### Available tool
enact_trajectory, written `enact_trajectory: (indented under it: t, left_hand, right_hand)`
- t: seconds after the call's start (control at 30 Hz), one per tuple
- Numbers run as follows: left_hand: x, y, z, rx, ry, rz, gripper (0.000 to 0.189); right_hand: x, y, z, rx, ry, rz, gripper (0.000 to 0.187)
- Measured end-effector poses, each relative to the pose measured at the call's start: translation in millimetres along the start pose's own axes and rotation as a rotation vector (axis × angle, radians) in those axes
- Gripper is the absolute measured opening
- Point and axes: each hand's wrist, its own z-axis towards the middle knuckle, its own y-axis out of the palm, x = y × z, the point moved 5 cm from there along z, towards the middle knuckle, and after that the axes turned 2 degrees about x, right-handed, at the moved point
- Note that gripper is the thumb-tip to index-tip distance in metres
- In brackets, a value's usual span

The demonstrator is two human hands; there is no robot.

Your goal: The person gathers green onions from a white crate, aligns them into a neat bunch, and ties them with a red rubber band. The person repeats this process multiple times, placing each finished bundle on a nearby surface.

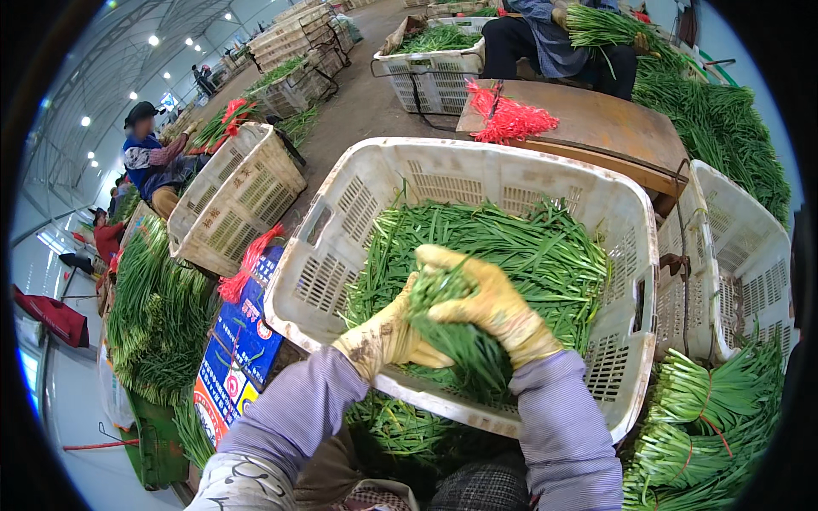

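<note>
Both my hands wear yellowish work gloves and meet over the near part of a large white plastic crate [409, 150]. Between them is a bunch of long green leaves, probably garlic chives [463, 348], its pale cut ends towards the far side and its leafy part drooping towards me. My right hand [489, 300] curls over the bunch from above and the right. My left hand [393, 332] cups it from the left and below, its palm partly hidden. Under them, a thick layer of loose chives [498, 236] lies in the crate.
Red plastic ties [511, 118] lie on a wooden board [594, 121]; more ties [250, 265] rest on a blue printed board [249, 319]. Tied bundles [690, 389] lie at right, near another crate [741, 243]. A chive heap [160, 306] stands left. Co-workers sit beyond.
</note>
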Motion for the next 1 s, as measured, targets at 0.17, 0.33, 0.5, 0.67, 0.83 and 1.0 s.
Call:
enact_trajectory:
  t: [0.17, 0.33, 0.5, 0.67, 0.83, 1.0]
  left_hand:
    - [-4, 9, -56, 0.314, 0.442, 0.540, 0.090]
    - [-63, 12, -150, 0.302, 0.248, -0.488, 0.089]
    - [-114, 33, -210, 0.249, 0.311, -0.727, 0.089]
    - [-139, 54, -218, 0.030, 0.420, -0.913, 0.088]
    - [-139, 69, -216, -0.266, 0.509, -1.114, 0.087]
    - [-133, 82, -206, -0.472, 0.527, -1.193, 0.087]
  right_hand:
    - [-35, 89, -10, -0.136, -0.412, -0.706, 0.073]
    - [-85, 218, -60, -0.272, -0.874, -1.251, 0.065]
    - [-64, 302, -112, -0.264, -0.659, -1.471, 0.039]
    - [1, 313, -148, -0.641, -0.728, -1.493, 0.047]
    - [31, 300, -162, -0.832, -0.422, -1.569, 0.074]
    - [-5, 304, -170, -0.719, -0.344, -1.511, 0.089]
